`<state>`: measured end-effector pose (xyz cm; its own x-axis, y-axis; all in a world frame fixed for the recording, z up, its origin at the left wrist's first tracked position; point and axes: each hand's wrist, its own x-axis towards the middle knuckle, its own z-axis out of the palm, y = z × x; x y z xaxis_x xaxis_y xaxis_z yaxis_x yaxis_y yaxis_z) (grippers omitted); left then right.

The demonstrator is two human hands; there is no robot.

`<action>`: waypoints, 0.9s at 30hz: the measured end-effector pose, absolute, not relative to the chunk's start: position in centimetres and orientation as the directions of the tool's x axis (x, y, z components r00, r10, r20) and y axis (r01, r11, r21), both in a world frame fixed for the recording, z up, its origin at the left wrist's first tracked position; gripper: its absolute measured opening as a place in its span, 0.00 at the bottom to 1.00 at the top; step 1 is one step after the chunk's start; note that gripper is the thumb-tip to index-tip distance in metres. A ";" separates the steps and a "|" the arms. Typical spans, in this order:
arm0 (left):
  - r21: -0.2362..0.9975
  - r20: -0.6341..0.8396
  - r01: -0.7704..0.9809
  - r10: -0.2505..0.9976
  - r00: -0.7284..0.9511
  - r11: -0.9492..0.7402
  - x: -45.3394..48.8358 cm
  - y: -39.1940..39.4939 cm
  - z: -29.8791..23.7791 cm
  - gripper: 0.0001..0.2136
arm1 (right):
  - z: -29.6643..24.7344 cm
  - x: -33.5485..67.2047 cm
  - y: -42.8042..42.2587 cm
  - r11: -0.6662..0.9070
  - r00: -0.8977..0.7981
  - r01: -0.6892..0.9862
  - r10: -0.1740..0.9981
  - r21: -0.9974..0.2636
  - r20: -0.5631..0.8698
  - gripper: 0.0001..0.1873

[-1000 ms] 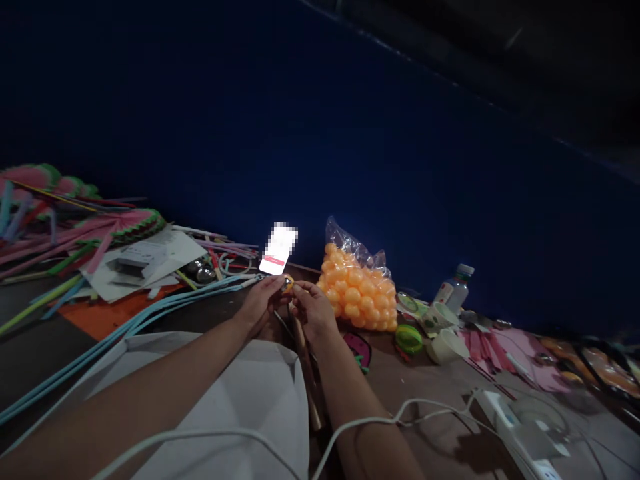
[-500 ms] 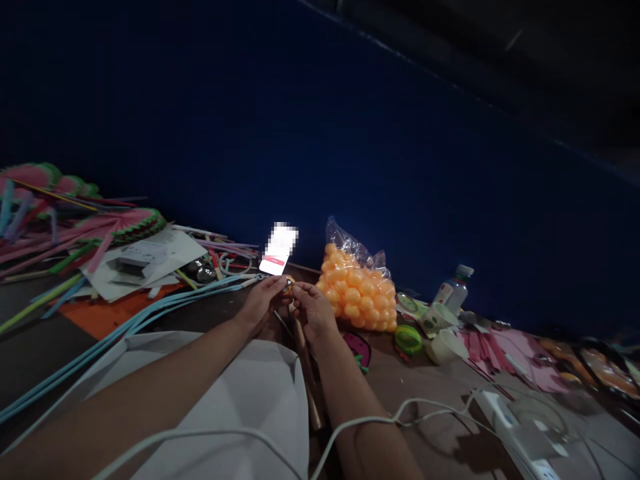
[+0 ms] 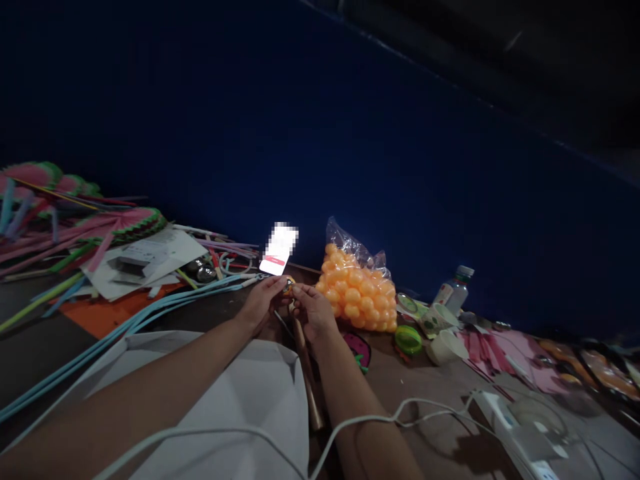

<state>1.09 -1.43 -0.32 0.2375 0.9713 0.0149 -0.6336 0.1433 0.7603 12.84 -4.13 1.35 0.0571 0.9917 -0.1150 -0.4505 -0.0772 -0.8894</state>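
Between both sets of fingertips is a small, shiny, gold-coloured round piece point(image 3: 289, 285), too small to make out its kind. My left hand point(image 3: 260, 303) pinches it from the left, fingers closed. From the right, my right hand point(image 3: 317, 312) closes thumb and fingers on the same piece. Beneath the hands a wooden stick point(image 3: 306, 373) slants toward me, with a pale cord near its top end. A phone with a lit screen point(image 3: 275, 260) stands just beyond the fingers. Close by on the right is a clear bag of orange balls point(image 3: 360, 293).
On the left lie watermelon-patterned paper fans point(image 3: 125, 225), coloured sticks, a grey box point(image 3: 140, 257) and light-blue cords point(image 3: 145, 317). To the right are a bottle point(image 3: 457, 290), paper cups point(image 3: 447, 347) and a power strip point(image 3: 515, 433). A white cable point(image 3: 370, 420) crosses in front, over a white bag point(image 3: 225, 400).
Hardly anything differs. My fingers shift very slightly around the small gold piece, and the things on the table stay where they were.
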 end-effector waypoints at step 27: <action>0.778 0.002 -0.609 0.970 0.245 0.152 1.1 -1.3 -0.8 0.14 | 1.6 12.4 -4.5 -0.054 0.080 -0.445 0.992 -0.894 -0.099 0.14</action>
